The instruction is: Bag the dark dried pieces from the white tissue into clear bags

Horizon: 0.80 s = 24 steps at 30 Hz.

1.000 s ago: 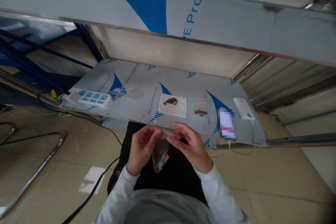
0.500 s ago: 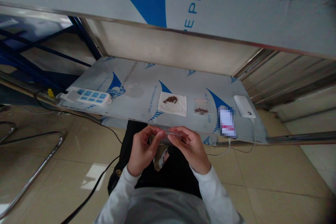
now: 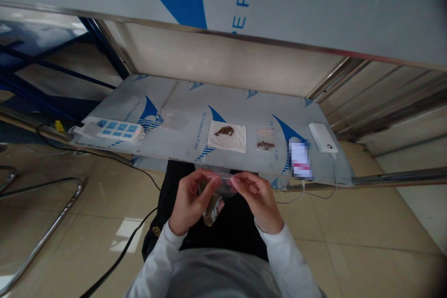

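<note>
Between my two hands, just in front of the shelf's near edge, is a small clear plastic bag point(image 3: 226, 188), its top edge stretched level. My left hand point(image 3: 193, 198) pinches one end of that edge between thumb and fingers. At the other end, my right hand point(image 3: 256, 198) pinches it the same way. Beyond them lies a white paper napkin point(image 3: 234, 143) with a pile of small brown pieces point(image 3: 224, 131) on it; their kind is too small to tell. To its right rests a clear zip bag point(image 3: 265, 139) holding similar brown pieces.
The metal shelf point(image 3: 174, 144) carries a white power strip point(image 3: 115, 129) at left, crumpled clear plastic point(image 3: 172, 120), a phone point(image 3: 299, 160) and a white power bank point(image 3: 323, 138) with cables at right. An upper shelf point(image 3: 296, 14) overhangs the back. A chrome chair frame point(image 3: 63, 223) stands left.
My right hand has shifted slightly right, widening the gap between my fingertips, and more of the clear bag shows. The view has moved a little, so the shelf appears further left.
</note>
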Each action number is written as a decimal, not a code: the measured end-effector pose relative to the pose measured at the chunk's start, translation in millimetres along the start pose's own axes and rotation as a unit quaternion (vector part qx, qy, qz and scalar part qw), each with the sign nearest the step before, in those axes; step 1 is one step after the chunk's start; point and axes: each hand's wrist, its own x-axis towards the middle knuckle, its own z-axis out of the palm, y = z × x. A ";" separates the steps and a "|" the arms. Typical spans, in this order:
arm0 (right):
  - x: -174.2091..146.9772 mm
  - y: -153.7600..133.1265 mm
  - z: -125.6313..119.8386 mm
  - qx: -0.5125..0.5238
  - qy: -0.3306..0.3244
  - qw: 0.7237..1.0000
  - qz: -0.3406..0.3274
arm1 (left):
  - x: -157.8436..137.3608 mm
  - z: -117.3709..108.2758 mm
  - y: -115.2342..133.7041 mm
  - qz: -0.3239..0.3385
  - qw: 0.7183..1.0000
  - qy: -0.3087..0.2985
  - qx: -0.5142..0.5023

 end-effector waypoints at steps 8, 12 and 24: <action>-9.3 -3.4 -6.0 -0.110 -0.006 0.993 -0.051 | 1.5 8.6 0.2 -0.074 0.995 -0.062 -0.016; -12.3 -1.0 -6.1 -0.085 -0.013 0.996 -0.038 | 1.2 10.2 -3.7 -0.030 0.998 -0.038 0.037; -15.2 11.8 -15.6 -0.066 0.004 0.996 -0.052 | 4.9 26.1 -9.3 -0.111 0.990 -0.050 -0.064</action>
